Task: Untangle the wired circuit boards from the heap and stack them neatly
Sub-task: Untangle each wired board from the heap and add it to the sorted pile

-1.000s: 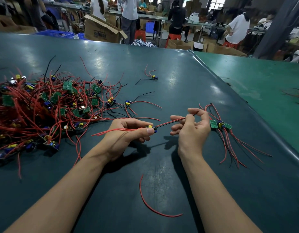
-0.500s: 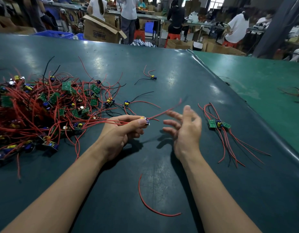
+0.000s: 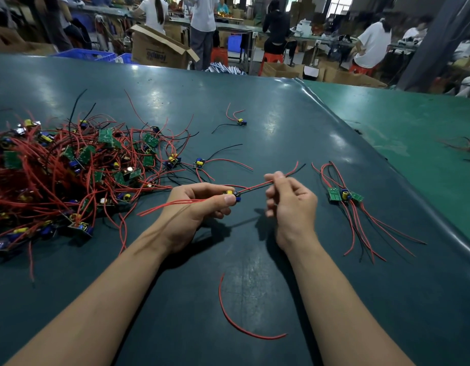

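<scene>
One small yellow-and-blue wired circuit board (image 3: 232, 194) is pinched by the left hand (image 3: 195, 207), its red wires (image 3: 265, 184) being straightened through right hand (image 3: 290, 204) fingertips; next, it probably gets laid on the small stack of green boards (image 3: 345, 194) at right.

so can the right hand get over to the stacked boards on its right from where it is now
Probably yes. The right hand pinches the wires of the board gripped by the left hand, and only bare table lies between it and the stacked boards. It would likely release first.

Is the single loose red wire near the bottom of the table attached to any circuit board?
No, the loose red wire lies alone on the table between the forearms, with both ends free.
</scene>
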Tool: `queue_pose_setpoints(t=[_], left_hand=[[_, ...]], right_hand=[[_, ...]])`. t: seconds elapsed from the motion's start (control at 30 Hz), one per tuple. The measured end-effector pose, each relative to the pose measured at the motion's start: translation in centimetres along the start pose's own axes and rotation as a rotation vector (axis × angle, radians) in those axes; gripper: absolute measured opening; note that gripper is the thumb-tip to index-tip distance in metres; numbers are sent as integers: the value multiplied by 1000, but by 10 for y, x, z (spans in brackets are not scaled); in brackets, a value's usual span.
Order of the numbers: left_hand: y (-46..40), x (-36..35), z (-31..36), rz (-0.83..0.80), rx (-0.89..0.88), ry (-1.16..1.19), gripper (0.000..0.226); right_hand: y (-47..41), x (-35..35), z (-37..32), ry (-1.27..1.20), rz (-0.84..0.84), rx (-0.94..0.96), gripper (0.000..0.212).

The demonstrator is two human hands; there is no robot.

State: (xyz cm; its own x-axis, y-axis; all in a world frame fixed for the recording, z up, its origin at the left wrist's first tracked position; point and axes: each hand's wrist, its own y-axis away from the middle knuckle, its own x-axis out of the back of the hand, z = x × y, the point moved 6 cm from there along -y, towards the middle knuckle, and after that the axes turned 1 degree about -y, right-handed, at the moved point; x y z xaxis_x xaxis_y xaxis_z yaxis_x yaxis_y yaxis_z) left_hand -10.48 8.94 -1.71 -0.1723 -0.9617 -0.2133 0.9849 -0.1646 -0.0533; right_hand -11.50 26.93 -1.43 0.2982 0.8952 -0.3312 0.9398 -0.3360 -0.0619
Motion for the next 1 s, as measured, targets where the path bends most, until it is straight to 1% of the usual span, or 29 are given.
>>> queue_pose_setpoints(t=[0.07,0.13,0.17,0.2,0.23,0.27,0.3,0.37,0.4,0.47,0.5,0.53,0.57,0.6,0.67,0.7,0.73,0.8,0.83,0.87,0.93,0.97,1.0], left_hand=[[0,-1,2,-5,-6,19,12],[-1,1,4,23,-24,91,11],[-2,5,6,59,-35,163,13],[-3,11,6,100,-50,232,11],[-4,15,8,136,-66,280,8],[-4,19,8,165,-82,301,10],[-4,21,8,183,-95,305,15],[-4,23,7,227,-114,276,20],[-5,24,7,252,-124,251,18],[-5,27,7,308,-145,169,14],[-4,28,7,331,-164,109,13],[-3,27,9,337,-194,33,11],[-2,24,11,322,-229,-52,12],[0,17,13,288,-262,-126,15],[2,6,16,227,-298,-184,20],[3,4,17,219,-302,-175,22],[3,4,18,223,-307,-164,24],[5,4,20,222,-327,-201,27],[6,3,22,210,-354,-260,29],[7,0,24,192,-396,-337,31],[11,-3,29,176,-485,-447,31],[12,-2,31,189,-510,-458,28],[12,0,31,206,-519,-452,25]], right_hand=[[-8,17,-2,-95,169,-8,27],[-14,34,-2,-234,326,-42,28],[-16,40,-1,-300,382,-58,28],[-17,43,-1,-326,403,-64,27],[-17,41,-1,-295,385,-51,25],[-14,36,-2,-198,339,-12,22],[-10,29,-3,-46,282,59,18],[2,13,-10,280,196,281,9],[9,8,-15,388,191,401,6],[19,7,-24,479,240,587,10],[22,6,-27,501,252,644,13],[25,3,-28,525,218,685,15],[29,-5,-28,557,124,723,17],[32,-15,-26,600,-15,755,20],[40,-36,-16,695,-311,780,28],[43,-41,-13,732,-401,789,31],[44,-43,-12,748,-433,806,32],[42,-40,-14,707,-386,820,26],[40,-36,-15,664,-345,792,23],[38,-33,-13,617,-320,728,21],[35,-33,-5,515,-338,538,19],[35,-34,-3,484,-362,472,20],[36,-35,-2,481,-378,445,21]])
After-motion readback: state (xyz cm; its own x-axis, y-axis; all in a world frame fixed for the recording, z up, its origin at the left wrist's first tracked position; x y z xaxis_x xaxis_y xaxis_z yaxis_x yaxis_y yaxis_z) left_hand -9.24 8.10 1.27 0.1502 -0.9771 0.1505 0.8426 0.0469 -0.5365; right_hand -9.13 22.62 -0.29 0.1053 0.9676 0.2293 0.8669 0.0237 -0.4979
